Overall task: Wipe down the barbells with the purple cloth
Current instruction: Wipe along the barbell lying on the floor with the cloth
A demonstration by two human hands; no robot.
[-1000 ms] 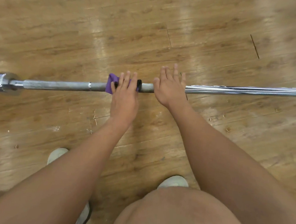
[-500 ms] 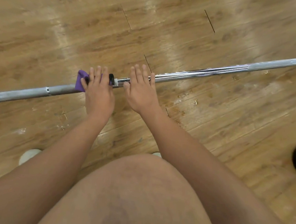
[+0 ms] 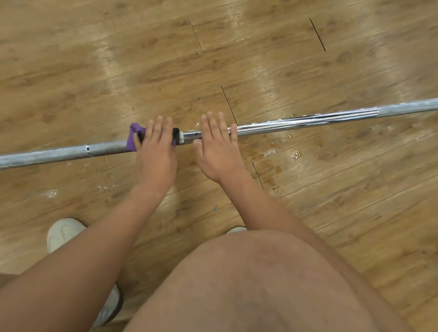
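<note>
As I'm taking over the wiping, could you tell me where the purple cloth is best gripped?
At its middle, where the purple cloth drapes over the barbell shaft, coming down from above on the near side, as the left hand does now. The barbell lies low along the wooden floor, so its underside looks hard to reach.

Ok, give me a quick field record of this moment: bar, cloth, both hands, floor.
barbell: runs lower left to upper right across the wooden floor
purple cloth: on the bar, under the left hand
left hand: straight fingers press the cloth onto the bar
right hand: flat on bare shiny bar, just right of the cloth
floor: scuffs and small debris near the bar
</note>
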